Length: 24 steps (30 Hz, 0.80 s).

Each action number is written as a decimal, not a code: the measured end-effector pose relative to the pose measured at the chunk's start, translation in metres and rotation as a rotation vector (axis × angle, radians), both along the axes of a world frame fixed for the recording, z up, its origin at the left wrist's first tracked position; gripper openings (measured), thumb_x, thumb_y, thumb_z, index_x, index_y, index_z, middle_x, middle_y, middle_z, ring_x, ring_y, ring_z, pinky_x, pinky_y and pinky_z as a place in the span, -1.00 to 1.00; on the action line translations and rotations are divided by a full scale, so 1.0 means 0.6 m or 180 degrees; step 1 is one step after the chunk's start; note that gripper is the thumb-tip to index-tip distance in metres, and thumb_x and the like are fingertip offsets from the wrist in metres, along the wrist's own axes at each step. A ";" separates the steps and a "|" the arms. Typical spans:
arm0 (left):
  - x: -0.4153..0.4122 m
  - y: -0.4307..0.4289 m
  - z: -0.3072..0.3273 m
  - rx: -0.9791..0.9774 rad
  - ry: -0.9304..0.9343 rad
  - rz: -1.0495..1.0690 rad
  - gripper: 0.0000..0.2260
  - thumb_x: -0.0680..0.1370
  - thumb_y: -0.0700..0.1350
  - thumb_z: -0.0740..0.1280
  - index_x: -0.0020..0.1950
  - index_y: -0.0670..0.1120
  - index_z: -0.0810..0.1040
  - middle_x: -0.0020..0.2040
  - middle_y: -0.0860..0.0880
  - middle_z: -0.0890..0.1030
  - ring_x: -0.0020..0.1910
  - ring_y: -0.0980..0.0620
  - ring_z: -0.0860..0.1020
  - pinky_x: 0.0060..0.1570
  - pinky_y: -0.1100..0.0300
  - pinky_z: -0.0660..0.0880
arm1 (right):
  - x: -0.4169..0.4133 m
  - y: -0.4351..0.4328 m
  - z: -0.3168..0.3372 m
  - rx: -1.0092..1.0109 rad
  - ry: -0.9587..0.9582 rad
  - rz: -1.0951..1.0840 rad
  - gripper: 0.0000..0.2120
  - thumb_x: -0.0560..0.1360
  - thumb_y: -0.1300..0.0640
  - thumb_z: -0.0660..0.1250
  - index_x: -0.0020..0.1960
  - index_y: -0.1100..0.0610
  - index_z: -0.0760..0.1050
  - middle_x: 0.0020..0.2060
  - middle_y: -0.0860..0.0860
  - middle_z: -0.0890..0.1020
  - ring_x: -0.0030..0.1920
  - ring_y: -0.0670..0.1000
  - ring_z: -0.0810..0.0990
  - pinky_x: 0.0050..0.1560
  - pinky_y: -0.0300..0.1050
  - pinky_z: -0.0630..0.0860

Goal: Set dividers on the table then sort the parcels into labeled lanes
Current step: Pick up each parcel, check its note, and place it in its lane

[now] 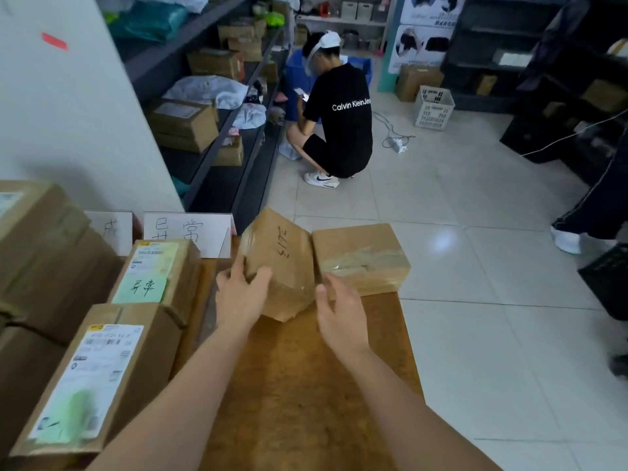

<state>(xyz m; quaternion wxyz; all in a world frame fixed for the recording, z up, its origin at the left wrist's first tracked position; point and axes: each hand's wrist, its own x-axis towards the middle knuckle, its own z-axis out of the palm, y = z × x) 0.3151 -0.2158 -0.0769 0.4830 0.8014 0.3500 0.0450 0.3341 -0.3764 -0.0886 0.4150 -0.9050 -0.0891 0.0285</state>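
Note:
A brown cardboard parcel (pixel 280 256) with a number handwritten on top sits tilted on the wooden table (pixel 306 385). My left hand (pixel 241 294) grips its near left corner, thumb on top. My right hand (pixel 339 311) hovers just to the parcel's right with fingers relaxed, apart from it. A second taped parcel (pixel 360 256) lies against its right side at the table's far edge. Two white folded paper labels (pixel 187 232) with handwritten characters stand at the back of the table. Two labelled parcels (pixel 156 270) (pixel 98 379) lie to the left.
More cardboard boxes (pixel 37 253) are stacked at far left. Shelves (pixel 210 96) with parcels run along the left wall. A person (pixel 339 113) squats on the tiled floor beyond the table. Another person's leg (pixel 591 205) and a black crate (pixel 608 280) are at right.

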 end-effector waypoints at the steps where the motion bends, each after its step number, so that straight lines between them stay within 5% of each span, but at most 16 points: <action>1: -0.014 -0.004 0.001 -0.0408 -0.0186 0.0200 -0.41 0.52 0.20 0.17 0.54 0.09 0.17 0.47 -0.06 0.21 0.37 -0.17 0.32 0.32 -0.13 0.30 | -0.010 -0.001 0.006 0.0348 0.0283 -0.0256 -0.60 0.66 -0.04 0.08 0.45 0.04 0.35 0.38 -0.03 0.46 0.40 -0.01 0.37 0.33 -0.17 0.26; 6: -0.074 -0.029 0.001 -0.2328 -0.0597 0.0959 -0.62 0.58 0.08 0.22 0.38 0.04 0.33 0.25 -0.05 0.45 0.24 -0.11 0.45 0.22 -0.14 0.45 | -0.042 -0.005 0.004 0.2059 0.2116 -0.1145 -0.54 0.62 -0.17 0.12 0.42 0.04 0.37 0.32 -0.01 0.50 0.32 0.09 0.47 0.38 0.06 0.38; 10: -0.116 -0.046 -0.015 -0.3058 -0.0529 0.1047 -0.73 0.57 0.02 0.20 0.26 0.02 0.42 0.20 -0.11 0.53 0.19 -0.19 0.51 0.23 -0.22 0.42 | -0.060 -0.021 0.001 0.2523 0.2438 -0.0954 -0.72 0.59 -0.05 0.27 0.27 -0.01 0.45 0.13 0.02 0.60 0.15 0.07 0.58 0.19 0.10 0.56; 17: -0.155 -0.084 -0.027 -0.2350 -0.0497 0.0811 -0.62 0.67 -0.04 0.10 0.50 0.14 0.28 0.32 0.01 0.50 0.28 -0.03 0.47 0.30 -0.12 0.41 | -0.101 -0.045 0.014 0.2299 0.1972 -0.0622 -0.72 0.58 0.09 0.32 0.27 -0.10 0.47 0.09 -0.11 0.65 0.15 -0.10 0.56 0.20 0.03 0.53; 19: -0.159 -0.091 -0.026 -0.2208 -0.0427 0.0674 -0.59 0.63 0.14 0.12 0.49 0.14 0.32 0.35 0.03 0.49 0.31 0.00 0.44 0.36 -0.09 0.35 | -0.112 -0.048 0.020 0.2272 0.1910 -0.0571 -0.72 0.58 0.10 0.33 0.27 -0.10 0.46 0.08 -0.14 0.64 0.12 -0.15 0.55 0.13 -0.04 0.55; 22: -0.176 -0.100 -0.022 -0.2080 -0.0408 0.0252 -0.25 0.36 0.53 0.18 0.45 0.19 0.35 0.33 0.09 0.51 0.34 0.01 0.43 0.41 -0.13 0.29 | -0.128 -0.050 0.030 0.2250 0.1837 -0.0521 -0.70 0.57 0.11 0.33 0.26 -0.11 0.43 0.07 -0.16 0.63 0.11 -0.17 0.54 -0.03 -0.23 0.53; 24: -0.186 -0.101 -0.026 -0.2111 -0.0401 0.0094 -0.10 0.23 0.60 0.22 0.48 0.22 0.28 0.37 0.10 0.48 0.36 -0.01 0.41 0.41 -0.15 0.29 | -0.140 -0.052 0.033 0.2235 0.1759 -0.0514 -0.70 0.56 0.09 0.34 0.25 -0.15 0.42 0.09 -0.16 0.63 0.15 -0.15 0.54 -0.01 -0.26 0.51</action>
